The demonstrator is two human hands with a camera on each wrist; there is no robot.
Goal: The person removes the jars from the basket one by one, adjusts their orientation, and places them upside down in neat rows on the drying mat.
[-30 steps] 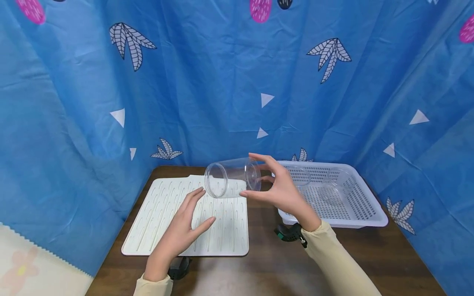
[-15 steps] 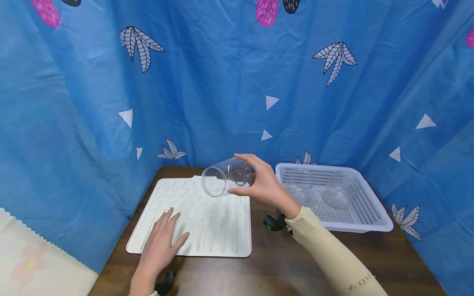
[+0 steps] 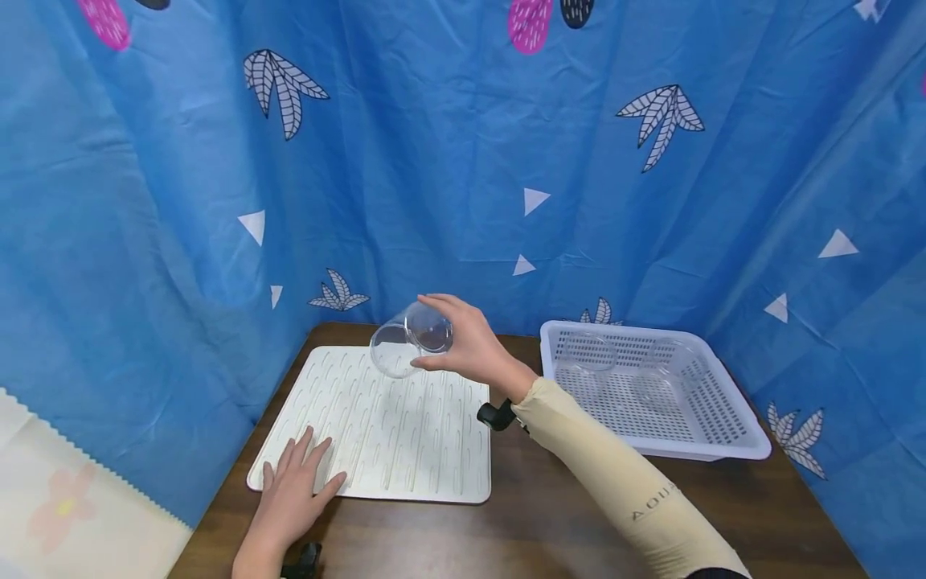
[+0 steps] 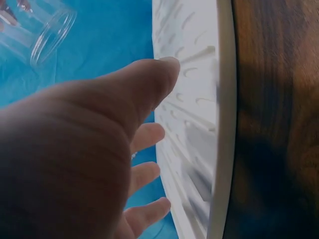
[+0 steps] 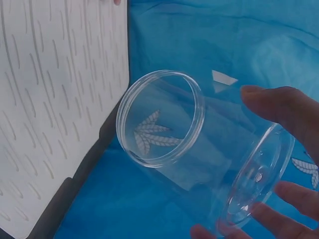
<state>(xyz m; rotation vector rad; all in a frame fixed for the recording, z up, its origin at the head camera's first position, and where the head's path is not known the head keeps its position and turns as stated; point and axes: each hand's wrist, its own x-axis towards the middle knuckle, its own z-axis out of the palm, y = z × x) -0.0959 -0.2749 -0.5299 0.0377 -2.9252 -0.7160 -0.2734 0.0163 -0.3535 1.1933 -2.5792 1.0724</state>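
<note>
My right hand (image 3: pixel 470 342) grips a clear, empty-looking plastic jar (image 3: pixel 395 347) near its base, thumb on one side and fingers on the other. Tilted, the jar hangs over the back of a white ridged drying mat (image 3: pixel 427 434), with its round rim facing left and downward. In the right wrist view, the jar's rim (image 5: pixel 160 119) is bare, with no lid on it. Fingers of my left hand (image 3: pixel 289 490) spread over the mat's front left corner. From the left wrist view, these fingertips (image 4: pixel 158 211) lie close to the mat; contact is hard to tell.
A white perforated basket (image 3: pixel 673 447) stands at the right, holding faintly visible clear containers (image 3: pixel 676 370). Underneath is a dark brown wooden table (image 3: pixel 550 515). A patterned blue curtain (image 3: pixel 448 161) hangs behind and along the sides.
My right hand has carried the jar leftward, turning its base more toward the camera. My left hand has drawn away from the jar, down and left to the mat's front corner.
</note>
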